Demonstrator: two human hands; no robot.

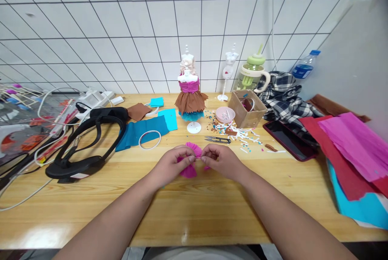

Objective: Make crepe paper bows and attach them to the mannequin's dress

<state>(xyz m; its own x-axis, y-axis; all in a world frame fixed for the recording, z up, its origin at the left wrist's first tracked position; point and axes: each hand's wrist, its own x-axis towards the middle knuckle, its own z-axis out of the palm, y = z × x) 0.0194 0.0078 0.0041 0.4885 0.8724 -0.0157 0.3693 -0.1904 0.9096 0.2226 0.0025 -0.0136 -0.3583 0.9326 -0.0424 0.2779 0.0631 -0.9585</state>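
Just above the table's middle, a gathered piece of magenta crepe paper (189, 171) is between my two hands. My left hand (177, 161) pinches it from the left, thumb against the fingers. From the other side my right hand (220, 161) closes with thumb and fingertips at the paper's right edge; part of the paper is hidden behind the fingers. Beyond the hands stands a small white dress form (194, 127) wearing a magenta, brown and blue paper dress (190, 98). Thread snips (217, 140) lie close beyond my right hand.
A white ring (149, 132) lies on blue paper (136, 132), beside a black headset strap (91, 163). To the right are a pink dish (225, 115), paper scraps (242, 134), a cardboard box (247, 114), a phone (289, 140) and stacked coloured paper (348, 159).
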